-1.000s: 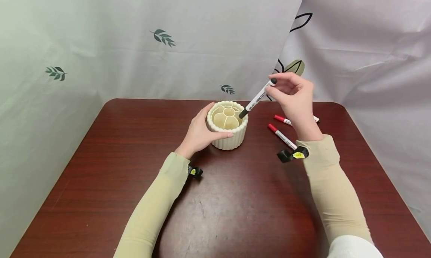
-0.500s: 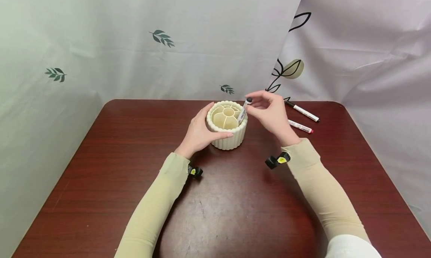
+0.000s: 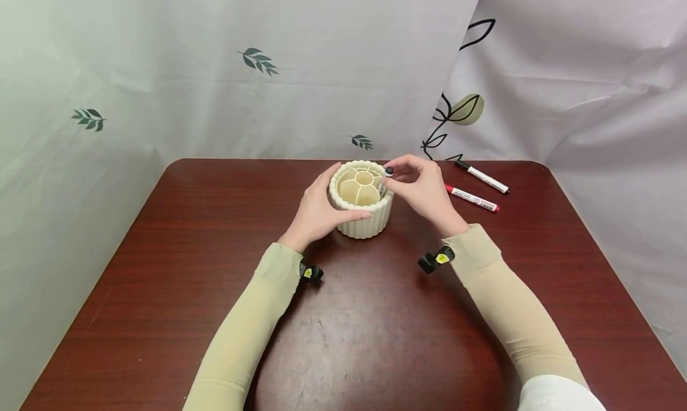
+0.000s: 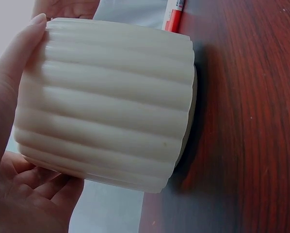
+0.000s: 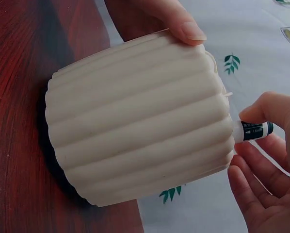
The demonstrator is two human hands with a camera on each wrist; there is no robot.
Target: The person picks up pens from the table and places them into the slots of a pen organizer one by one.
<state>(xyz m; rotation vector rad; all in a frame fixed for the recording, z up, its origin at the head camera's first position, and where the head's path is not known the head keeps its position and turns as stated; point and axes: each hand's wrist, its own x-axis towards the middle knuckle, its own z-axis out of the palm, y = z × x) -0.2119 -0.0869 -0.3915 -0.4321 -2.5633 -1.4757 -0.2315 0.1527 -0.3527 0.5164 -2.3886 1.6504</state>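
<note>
A cream, fluted pen holder (image 3: 370, 223) with a scalloped rim and petal-shaped compartments stands upright on the table. My left hand (image 3: 312, 213) grips it from the left, the thumb across the front and the fingers around the far side. At the rim's right side, my right hand (image 3: 425, 187) pinches the upper end of a whiteboard marker (image 5: 255, 131) between thumb and fingers. The marker, white with a black end, stands mostly inside a right-hand compartment, so its lower part is hidden. In the left wrist view the holder's wall covers most of the right hand.
To the right, behind my right hand, a black-capped marker (image 3: 485, 179) and a red-capped marker (image 3: 473, 198) lie on the dark red wooden table (image 3: 177, 232). A pale curtain (image 3: 300, 101) with leaf prints hangs along the table's back edge.
My right hand has moved left and down, lowering the marker into the holder. It now covers another red-capped marker that showed on the table. The left hand and holder have stayed put.
</note>
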